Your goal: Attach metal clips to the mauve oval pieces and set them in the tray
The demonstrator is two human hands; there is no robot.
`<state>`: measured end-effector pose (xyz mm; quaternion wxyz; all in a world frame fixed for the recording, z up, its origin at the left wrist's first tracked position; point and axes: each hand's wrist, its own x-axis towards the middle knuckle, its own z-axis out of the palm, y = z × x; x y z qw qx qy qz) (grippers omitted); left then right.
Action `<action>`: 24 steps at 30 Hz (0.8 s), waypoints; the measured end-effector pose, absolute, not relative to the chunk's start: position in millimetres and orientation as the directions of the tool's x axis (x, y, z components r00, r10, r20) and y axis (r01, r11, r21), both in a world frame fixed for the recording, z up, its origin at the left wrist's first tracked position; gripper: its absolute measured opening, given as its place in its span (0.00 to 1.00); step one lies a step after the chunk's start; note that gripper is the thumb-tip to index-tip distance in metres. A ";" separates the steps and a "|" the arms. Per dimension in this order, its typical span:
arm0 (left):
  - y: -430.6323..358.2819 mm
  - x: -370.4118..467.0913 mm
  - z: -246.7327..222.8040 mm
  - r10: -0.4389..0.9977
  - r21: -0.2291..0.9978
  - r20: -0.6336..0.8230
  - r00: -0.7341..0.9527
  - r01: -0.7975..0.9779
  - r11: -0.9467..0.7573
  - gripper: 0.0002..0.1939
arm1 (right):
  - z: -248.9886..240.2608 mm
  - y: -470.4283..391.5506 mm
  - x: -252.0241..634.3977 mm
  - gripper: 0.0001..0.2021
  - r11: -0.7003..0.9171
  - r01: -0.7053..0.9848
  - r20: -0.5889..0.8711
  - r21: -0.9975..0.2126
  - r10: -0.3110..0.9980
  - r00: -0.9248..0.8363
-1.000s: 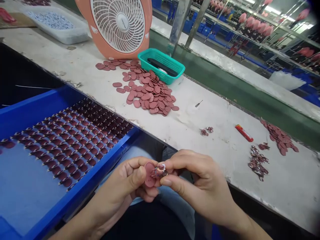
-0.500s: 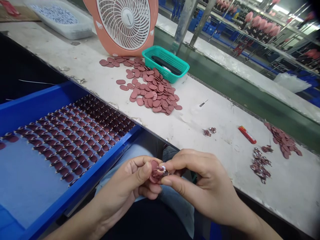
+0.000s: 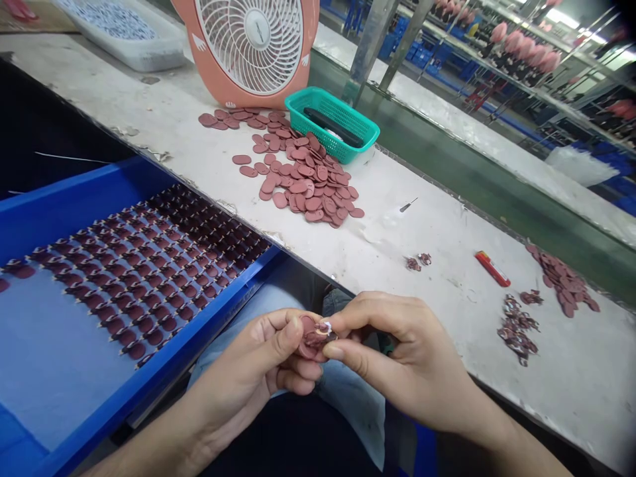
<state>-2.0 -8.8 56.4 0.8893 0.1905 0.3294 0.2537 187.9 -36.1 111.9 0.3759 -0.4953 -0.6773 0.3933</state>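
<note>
Above my lap, my left hand (image 3: 271, 358) pinches a maroon oval disc (image 3: 309, 334) between thumb and fingers. A small brown piece with a white part (image 3: 324, 330) lies against the disc's face. My right hand (image 3: 402, 351) grips this piece at its right side with thumb and index finger; its exact kind is hard to make out. To the left, a blue tray (image 3: 233, 275) holds rows of similar discs with small pieces attached. A heap of loose maroon oval discs (image 3: 318, 189) lies on the table ahead.
On the white table (image 3: 377, 232) stand an orange fan (image 3: 256, 53), a green basket (image 3: 332, 126) with a black object inside, and a pale bin (image 3: 144, 46). A needle-like tool (image 3: 408, 205), a red tube-like item (image 3: 491, 268), small brown pieces (image 3: 517, 328) and more discs (image 3: 561, 278) lie rightward.
Both hands stay together at nearly the same spot. The disc and the brown piece have turned slightly between the fingers, and the view has shifted a little.
</note>
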 end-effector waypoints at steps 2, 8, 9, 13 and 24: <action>-8.2 -1.8 56.1 0.571 0.503 -0.496 0.654 -0.320 0.803 0.14 | 112.3 -35.8 187.8 0.04 0.189 0.372 0.106 -0.909 0.967 -0.233; -6.0 -1.7 55.1 0.566 0.506 -0.475 0.674 -0.317 0.802 0.16 | 116.4 -35.1 189.0 0.04 0.207 0.399 0.102 -0.893 0.958 -0.268; -5.8 -2.0 54.5 0.567 0.507 -0.476 0.672 -0.317 0.802 0.16 | 117.1 -34.8 189.1 0.04 0.211 0.409 0.100 -0.888 0.956 -0.276; -6.4 -3.7 52.3 0.565 0.513 -0.493 0.662 -0.304 0.803 0.16 | 119.7 -33.2 188.4 0.04 0.219 0.441 0.086 -0.870 0.950 -0.302; -9.8 -5.8 58.8 0.597 0.527 -0.499 0.628 -0.327 0.785 0.19 | 120.9 -36.4 184.3 0.07 0.312 0.471 0.152 -0.825 0.926 -0.347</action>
